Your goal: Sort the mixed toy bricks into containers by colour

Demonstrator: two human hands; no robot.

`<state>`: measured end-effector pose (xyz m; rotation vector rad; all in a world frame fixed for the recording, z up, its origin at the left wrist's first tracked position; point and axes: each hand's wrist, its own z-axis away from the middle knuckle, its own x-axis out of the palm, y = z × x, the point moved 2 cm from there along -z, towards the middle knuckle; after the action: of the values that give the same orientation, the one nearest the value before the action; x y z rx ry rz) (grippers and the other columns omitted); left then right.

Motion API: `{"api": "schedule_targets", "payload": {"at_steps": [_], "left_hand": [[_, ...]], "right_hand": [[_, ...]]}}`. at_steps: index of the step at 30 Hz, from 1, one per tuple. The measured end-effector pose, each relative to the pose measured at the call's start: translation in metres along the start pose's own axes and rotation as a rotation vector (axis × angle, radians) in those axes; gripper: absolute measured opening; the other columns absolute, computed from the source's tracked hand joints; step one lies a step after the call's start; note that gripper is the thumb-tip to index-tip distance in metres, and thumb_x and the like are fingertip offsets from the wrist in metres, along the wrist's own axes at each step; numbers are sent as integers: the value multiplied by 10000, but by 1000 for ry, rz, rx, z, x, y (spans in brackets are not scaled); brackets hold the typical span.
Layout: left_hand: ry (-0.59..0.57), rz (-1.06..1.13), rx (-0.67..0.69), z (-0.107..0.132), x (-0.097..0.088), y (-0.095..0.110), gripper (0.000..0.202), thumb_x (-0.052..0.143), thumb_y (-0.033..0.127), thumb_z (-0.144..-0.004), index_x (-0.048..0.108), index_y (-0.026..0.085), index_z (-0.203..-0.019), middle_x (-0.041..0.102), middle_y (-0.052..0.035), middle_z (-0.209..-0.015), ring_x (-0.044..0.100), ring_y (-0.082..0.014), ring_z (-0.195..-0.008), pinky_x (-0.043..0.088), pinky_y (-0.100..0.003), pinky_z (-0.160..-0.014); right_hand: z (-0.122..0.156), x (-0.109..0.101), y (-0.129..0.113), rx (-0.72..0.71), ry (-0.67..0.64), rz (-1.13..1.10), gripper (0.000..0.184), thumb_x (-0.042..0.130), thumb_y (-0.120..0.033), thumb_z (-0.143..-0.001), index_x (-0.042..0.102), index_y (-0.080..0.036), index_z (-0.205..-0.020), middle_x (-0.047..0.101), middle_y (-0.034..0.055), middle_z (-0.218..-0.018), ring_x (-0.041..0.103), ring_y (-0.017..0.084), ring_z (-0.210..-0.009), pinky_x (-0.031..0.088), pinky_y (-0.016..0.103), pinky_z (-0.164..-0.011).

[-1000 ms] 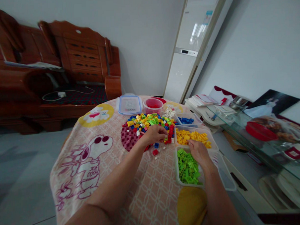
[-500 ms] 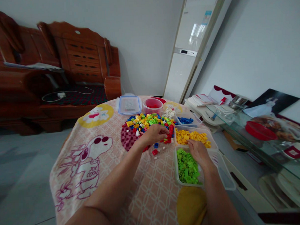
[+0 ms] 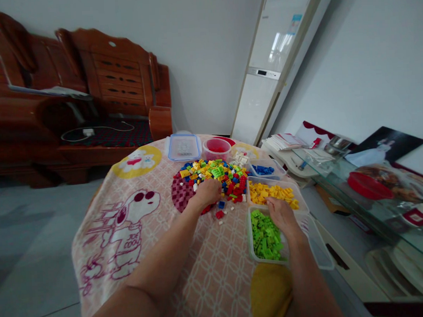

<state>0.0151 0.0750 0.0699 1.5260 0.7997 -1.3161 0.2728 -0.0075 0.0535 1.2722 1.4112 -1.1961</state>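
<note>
Poised with left hand (image 3: pixel 208 191) at the mixed bricks (image 3: pixel 217 170), twelve o'clock on the worktop (image 3: pixel 216 265), and right hand (image 3: pixel 280 214) at the tub (image 3: pixel 300 195) of yellow bricks (image 3: pixel 269 191), two o'clock, apparently set close to keep colours apart, with curled fingers, contents impossible to tell.

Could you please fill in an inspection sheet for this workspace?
Surface: patterned tablecloth, a few loose bricks on it
Job's things: mixed-colour pile; yellow bricks, green bricks and blue bricks in clear containers; white bricks beside the pile
Clutter: papers at right
Hands: left hand at the pile's near side; right hand between yellow and green bricks; grips unclear
Cables: white cable on a wooden seat
Surroundings: tall white unit by the wall
</note>
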Motion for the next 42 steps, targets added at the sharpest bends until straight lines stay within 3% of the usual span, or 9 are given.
{"api": "schedule_targets", "payload": {"at_steps": [5,9,13,18,23,27,36,39,42], "left_hand": [[31,83,31,-4,3,-7,229,600,167,-734,781,190,-872,759,-76,-893,681,-198,-860,500,-256,-769],[99,309,122,-6,-2,-3,221,591,161,-734,786,171,-839,755,-41,-801,667,-165,-760,477,-228,-710],[156,623,203,-7,4,19,207,603,172,-742,782,146,-845,748,-21,-764,656,-137,-702,468,-205,-663],[122,856,250,-2,24,56,245,633,151,-743,772,134,-945,752,-23,-775,666,-136,-711,498,-205,-674],[122,929,311,6,32,73,395,617,142,-768,712,138,-1151,754,-78,-1069,700,-164,-880,540,-249,-795],[153,883,316,1,25,63,430,580,157,-798,681,154,-1216,730,-74,-1160,693,-171,-967,530,-258,-854],[305,680,77,-8,-4,2,273,569,196,-778,767,159,-962,752,-21,-814,661,-152,-762,503,-233,-726],[270,505,74,-6,-6,1,225,571,194,-771,778,167,-856,724,-23,-719,631,-152,-707,472,-233,-697],[203,333,69,-6,-2,5,203,583,182,-752,776,172,-812,728,-44,-756,635,-168,-740,454,-238,-697]], "right_hand": [[0,-1,-2,5,-3,-2,350,372,-190,-970,714,-158,-1039,744,114,-962,671,207,-959,428,266,-855],[0,-2,-3,11,-1,-11,362,364,-195,-973,719,-161,-1039,746,117,-958,669,205,-958,427,263,-853],[0,-2,-2,12,-2,-14,358,371,-197,-967,726,-179,-1017,748,104,-945,668,200,-926,427,261,-822],[0,-2,-1,15,-13,-28,358,371,-201,-966,722,-174,-1028,746,104,-950,669,199,-920,425,265,-818],[-1,-2,-1,14,-19,-45,349,374,-204,-973,718,-171,-1016,743,107,-977,666,204,-969,422,267,-848],[-1,-1,0,5,-14,-33,340,383,-198,-973,717,-165,-1027,744,107,-963,668,200,-949,422,261,-833],[0,-1,-1,-8,-23,-22,364,352,-205,-979,713,-165,-989,740,108,-933,665,196,-923,426,261,-820],[0,-2,-1,0,-21,-21,371,349,-211,-978,718,-166,-981,741,108,-909,662,193,-915,424,258,-822],[0,-3,-2,6,-16,-16,369,355,-215,-975,721,-168,-983,743,108,-901,661,197,-919,423,258,-823]]}}
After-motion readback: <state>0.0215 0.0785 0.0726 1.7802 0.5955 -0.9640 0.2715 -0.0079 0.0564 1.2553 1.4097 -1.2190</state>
